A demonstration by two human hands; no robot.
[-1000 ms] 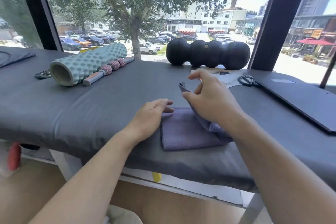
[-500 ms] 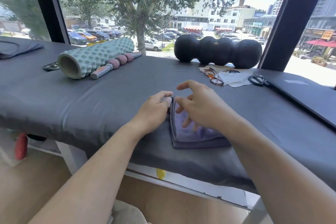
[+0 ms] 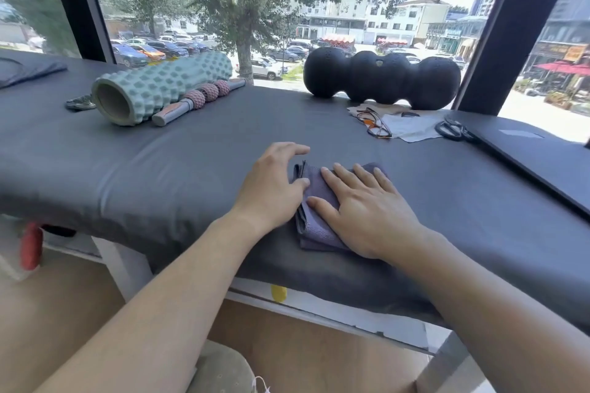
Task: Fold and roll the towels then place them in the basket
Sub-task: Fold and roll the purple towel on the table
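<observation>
I see a dark grey padded table (image 3: 159, 169) running across the middle of the frame. In the upper left, a pale green bumpy foam roller (image 3: 159, 86) lies on it, its hollow end toward me, and a massage stick (image 3: 198, 97) with pink ribbed balls lies just beside it on the right. A dark bunch of keys (image 3: 79, 103) sits just left of the roller. In the upper middle, I see a black lumpy roller (image 3: 381, 76) by the window. Just below it lie glasses (image 3: 375, 123) on a pale cloth (image 3: 412, 128), black scissors (image 3: 453, 130) and, at the right edge, a closed black laptop (image 3: 536, 163).
</observation>
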